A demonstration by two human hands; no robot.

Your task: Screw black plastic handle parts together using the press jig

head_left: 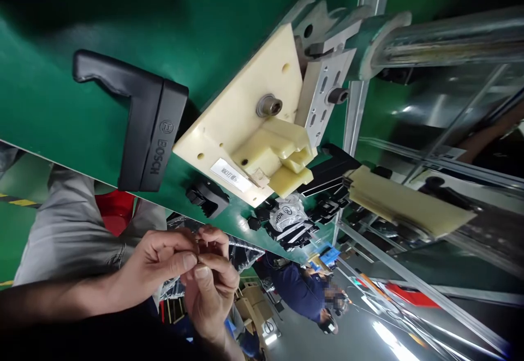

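Note:
My left hand [167,265] and my right hand [213,284] meet fingertip to fingertip just off the edge of the green table [53,115]. Both are closed in a pinch. Something tiny may be between the fingertips, but it is too small and too covered to name. On the table beyond them lies a black L-shaped plastic part marked BOSCH [149,131]. Nearest my fingers is a small black plastic part [207,197]. A cream plastic fixture [241,120] with a bolt, a raised block and a white label stands further along.
A metal bracket [325,93] and a thick round post [446,39] adjoin the fixture. Several black parts and a clear plastic-wrapped piece [289,213] lie beside it. Legs in grey trousers [69,230] and a red stool [117,211] show below. A co-worker in dark blue [295,287] bends further off.

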